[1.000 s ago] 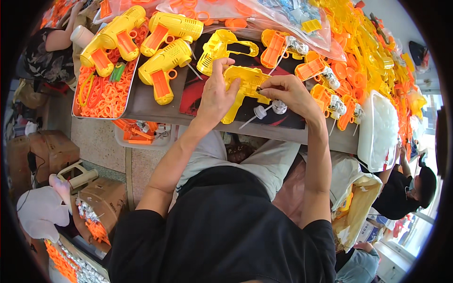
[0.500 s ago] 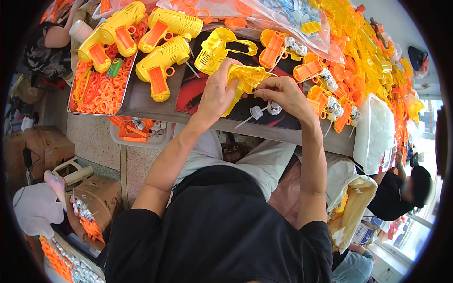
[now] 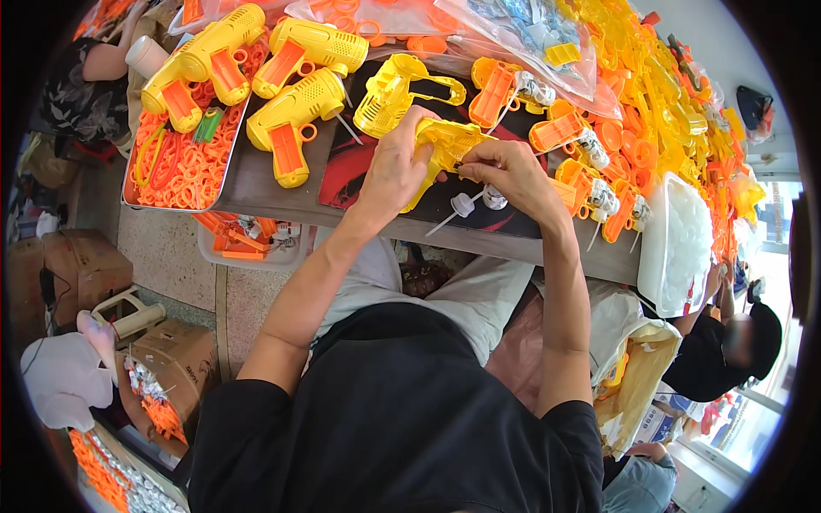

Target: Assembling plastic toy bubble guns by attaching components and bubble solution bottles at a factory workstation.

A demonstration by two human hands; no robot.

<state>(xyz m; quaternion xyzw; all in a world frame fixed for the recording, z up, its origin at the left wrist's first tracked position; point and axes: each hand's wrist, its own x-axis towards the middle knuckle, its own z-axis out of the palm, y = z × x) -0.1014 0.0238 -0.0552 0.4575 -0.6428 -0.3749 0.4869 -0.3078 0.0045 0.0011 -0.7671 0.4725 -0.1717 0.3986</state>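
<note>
My left hand (image 3: 393,175) grips a yellow plastic half shell (image 3: 449,138) of a toy gun, its hollow inner side facing up. At the shell's right part my right hand (image 3: 513,175) is closed in a pinch; whatever lies between the fingertips is too small and covered to name. Just below that hand, a white round part with a thin rod (image 3: 463,205) lies on the dark mat (image 3: 342,175). Beyond my left hand rests another yellow half shell (image 3: 385,103) with an open loop.
Whole yellow toy guns (image 3: 299,120) lie at the left, by a metal tray (image 3: 205,208) of orange rings. To the right are several orange handles with silvery parts (image 3: 496,94) and a white tub (image 3: 654,248). Yellow shells (image 3: 633,68) pile up behind. Other people work on both sides.
My right hand's fingers have shifted slightly at the shell's edge. The left hand keeps its grip, and the shell has hardly moved.
</note>
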